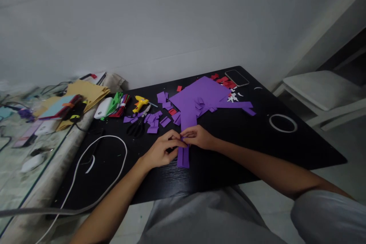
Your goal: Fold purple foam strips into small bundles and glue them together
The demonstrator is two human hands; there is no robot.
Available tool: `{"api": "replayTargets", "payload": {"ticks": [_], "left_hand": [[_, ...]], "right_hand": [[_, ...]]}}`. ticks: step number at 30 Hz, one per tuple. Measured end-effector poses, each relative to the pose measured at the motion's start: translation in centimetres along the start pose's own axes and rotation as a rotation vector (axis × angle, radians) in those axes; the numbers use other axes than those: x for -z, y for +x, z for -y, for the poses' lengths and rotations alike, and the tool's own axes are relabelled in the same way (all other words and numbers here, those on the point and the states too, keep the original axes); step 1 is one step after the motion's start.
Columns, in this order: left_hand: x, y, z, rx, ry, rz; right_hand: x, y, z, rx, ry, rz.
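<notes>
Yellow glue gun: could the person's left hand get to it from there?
Probably yes: once the left hand leaves the purple strip, only low purple scraps and black-handled scissors lie towards the yellow glue gun, nothing tall.

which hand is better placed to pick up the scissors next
Probably the left hand: the scissors lie on its side and nearer to it, while the right hand would likely reach across it. Both are at the purple strip.

dark phone [237,77] and looped white cable [107,136] on the black table [237,133]
</notes>
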State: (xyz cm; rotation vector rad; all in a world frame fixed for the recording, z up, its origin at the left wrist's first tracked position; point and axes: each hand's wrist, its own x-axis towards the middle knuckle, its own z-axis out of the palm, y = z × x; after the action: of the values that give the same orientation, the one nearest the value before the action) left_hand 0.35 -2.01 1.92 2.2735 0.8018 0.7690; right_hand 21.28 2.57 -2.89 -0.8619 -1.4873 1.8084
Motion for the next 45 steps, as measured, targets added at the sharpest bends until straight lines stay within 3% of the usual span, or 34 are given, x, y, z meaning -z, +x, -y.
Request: {"api": "replayTargets", "payload": {"ticks": [6, 23, 45], "left_hand": [[-0.2, 0.0, 0.3, 0.065, -0.02, -0.051], [-0.3, -0.1, 1.3, 0.057, 0.034, -0.102], [0.3, 0.0, 0.9, -0.006, 0.068, -0.09]], "right_hand": [[0.0, -0.1, -0.2, -0.006, 0.011, 0.033], [-0.2, -0.1, -0.1, 0.012, 0.01, 0.058], [-0.2, -0.1, 0.1, 0.002, 0.085, -0.051]]}}
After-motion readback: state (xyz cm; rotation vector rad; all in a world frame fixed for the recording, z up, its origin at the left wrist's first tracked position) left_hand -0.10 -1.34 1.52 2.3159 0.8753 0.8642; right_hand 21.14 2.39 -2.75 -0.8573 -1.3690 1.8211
